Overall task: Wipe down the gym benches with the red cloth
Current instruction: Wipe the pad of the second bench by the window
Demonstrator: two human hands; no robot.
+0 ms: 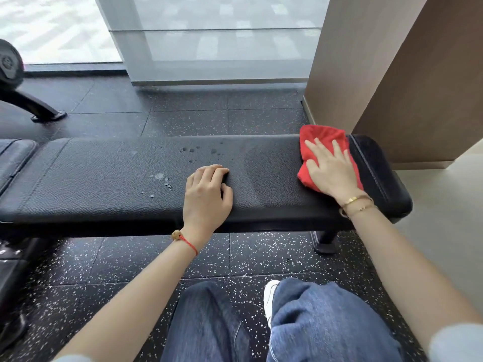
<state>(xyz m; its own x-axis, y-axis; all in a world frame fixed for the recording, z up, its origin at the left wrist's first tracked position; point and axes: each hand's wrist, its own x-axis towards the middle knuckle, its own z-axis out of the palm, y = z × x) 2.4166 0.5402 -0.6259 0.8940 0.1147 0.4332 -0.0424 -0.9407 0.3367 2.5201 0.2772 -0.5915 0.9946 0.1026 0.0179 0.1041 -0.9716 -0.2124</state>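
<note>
Right hand (pixel 329 170), fingers spread flat and straight, presses the red cloth (pixel 317 142) onto the bench pad (pixel 109 178) close to the pad's right end, just inboard of the stitched end cap. The cloth is bunched under the palm; its far corner reaches the pad's far edge and its near corner shows below the heel of the hand, short of the near edge. Left hand (pixel 207 190) rests on the pad near the middle of its length, by the near edge, fingers curled under and gripping nothing; it appears to brace the body. Water droplets (pixel 193 150) lie on the pad toward the far edge, left of the cloth and well apart from it; a second scatter of droplets (pixel 160 178) lies just left of the left hand. A second pad (pixel 13 158) adjoins at the left end of the bench.

Step in hand, as judged: wiping this bench, with the cloth at the right end of a stroke. The stretch between the two hands looks faintly streaked, as a damp pass would leave it. The next move calls for a flat, pressed sweep leftward along the pad, covering both droplet patches from far edge to near edge, with the left hand lifted clear of the path.
</note>
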